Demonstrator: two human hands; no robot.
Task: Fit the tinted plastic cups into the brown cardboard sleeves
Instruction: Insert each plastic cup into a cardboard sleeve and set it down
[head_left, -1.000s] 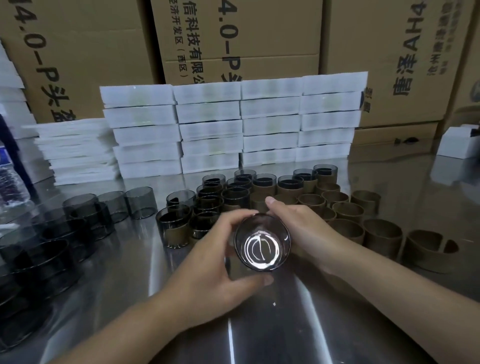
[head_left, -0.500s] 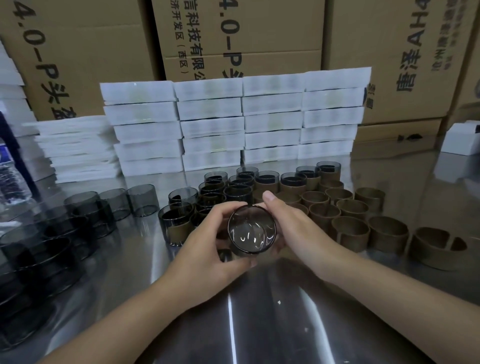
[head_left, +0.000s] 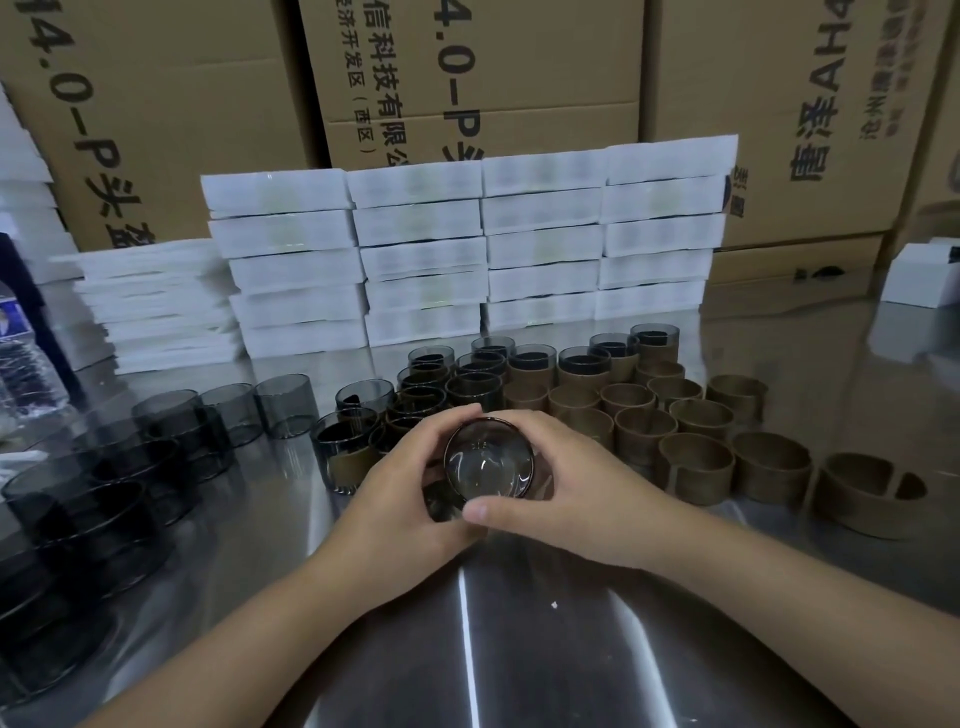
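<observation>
My left hand (head_left: 405, 499) and right hand (head_left: 576, 499) curl round one tinted cup (head_left: 488, 462), low over the tabletop (head_left: 467, 649) near the empty sleeves (head_left: 696, 467); any sleeve on it is hidden, so I judge seating underway, next needing an even push.

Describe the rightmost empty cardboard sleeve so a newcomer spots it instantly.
Find the wall of stacked white boxes at the back of the steel table. In front of it, right of centre, stand the empty brown sleeves. The rightmost sleeve ends the front row, set slightly apart, and alone shows a slot with an oval cutout.
</observation>
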